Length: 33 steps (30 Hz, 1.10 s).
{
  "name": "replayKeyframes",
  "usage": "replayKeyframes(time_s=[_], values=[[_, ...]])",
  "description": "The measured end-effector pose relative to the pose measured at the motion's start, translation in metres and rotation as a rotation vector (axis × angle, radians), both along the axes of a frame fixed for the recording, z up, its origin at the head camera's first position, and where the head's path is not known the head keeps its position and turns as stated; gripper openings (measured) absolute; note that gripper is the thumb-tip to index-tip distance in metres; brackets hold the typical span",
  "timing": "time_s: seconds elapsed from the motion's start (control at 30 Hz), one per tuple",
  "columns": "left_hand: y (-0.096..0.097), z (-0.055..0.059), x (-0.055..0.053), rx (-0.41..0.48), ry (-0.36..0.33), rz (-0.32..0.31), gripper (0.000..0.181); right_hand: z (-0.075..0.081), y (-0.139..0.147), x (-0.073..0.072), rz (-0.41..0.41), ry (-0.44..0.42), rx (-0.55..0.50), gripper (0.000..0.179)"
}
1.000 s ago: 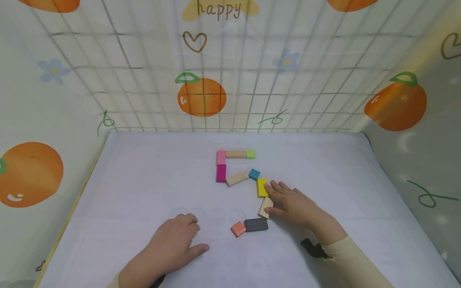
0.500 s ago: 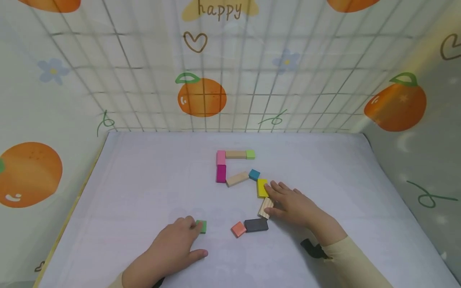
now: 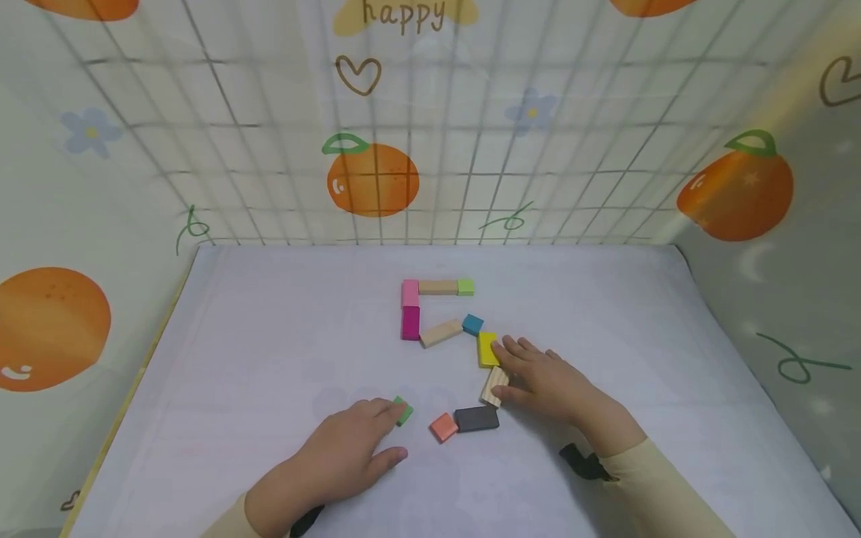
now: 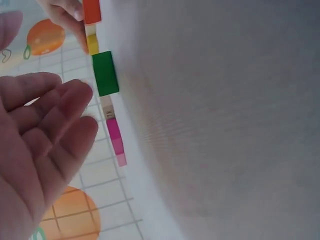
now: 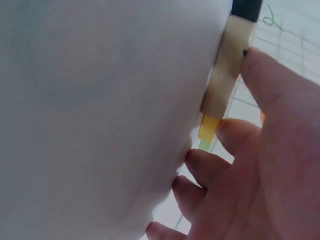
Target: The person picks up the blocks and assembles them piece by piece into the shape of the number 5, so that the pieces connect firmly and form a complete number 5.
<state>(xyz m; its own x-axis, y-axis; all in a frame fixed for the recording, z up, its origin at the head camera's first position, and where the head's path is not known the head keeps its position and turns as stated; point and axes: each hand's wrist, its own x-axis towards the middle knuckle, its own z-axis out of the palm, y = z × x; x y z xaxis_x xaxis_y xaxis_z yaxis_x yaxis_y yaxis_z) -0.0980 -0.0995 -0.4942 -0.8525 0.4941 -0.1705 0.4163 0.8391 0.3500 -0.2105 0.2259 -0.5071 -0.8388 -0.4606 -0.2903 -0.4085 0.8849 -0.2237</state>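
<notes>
My left hand [image 3: 346, 452] reaches over the white table with fingers extended, its fingertips at a small green block [image 3: 405, 412]. In the left wrist view that green block [image 4: 105, 73] stands just beyond the loosely bent fingers. My right hand [image 3: 551, 385] lies spread beside the row, its index finger on a yellow block [image 3: 486, 350] and its thumb against a striped wooden block [image 3: 493, 386]. The wooden block [image 5: 227, 67] also shows by the thumb in the right wrist view. A black block [image 3: 477, 419] touches the wooden one's lower end, and an orange-red block [image 3: 443, 427] adjoins it.
The row continues through a blue block [image 3: 473, 324], a plain wooden block [image 3: 441, 333], a magenta block [image 3: 410, 323], a pink block [image 3: 410, 292], another plain block [image 3: 438, 288] and a light green block [image 3: 466, 287]. A printed curtain [image 3: 430, 149] rises behind the table [image 3: 282, 314].
My left hand has moved right, and the green block has slid with it toward the orange-red block and turned askew. The right hand has stayed in place.
</notes>
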Motion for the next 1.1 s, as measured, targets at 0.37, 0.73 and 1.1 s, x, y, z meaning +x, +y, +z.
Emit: replayKeyframes(time_s=[0.37,0.73,1.1], values=[[0.007,-0.003,-0.005,-0.021,0.048,-0.051,0.046,0.000,0.000,0.000,-0.003,-0.010,0.001,0.086],[0.011,-0.007,-0.004,-0.051,-0.031,-0.087,0.069,0.001,-0.001,0.000,0.007,0.003,-0.004,0.085],[0.023,-0.009,-0.001,-0.107,-0.141,-0.115,0.087,0.003,0.000,0.001,0.006,0.006,-0.009,0.084]])
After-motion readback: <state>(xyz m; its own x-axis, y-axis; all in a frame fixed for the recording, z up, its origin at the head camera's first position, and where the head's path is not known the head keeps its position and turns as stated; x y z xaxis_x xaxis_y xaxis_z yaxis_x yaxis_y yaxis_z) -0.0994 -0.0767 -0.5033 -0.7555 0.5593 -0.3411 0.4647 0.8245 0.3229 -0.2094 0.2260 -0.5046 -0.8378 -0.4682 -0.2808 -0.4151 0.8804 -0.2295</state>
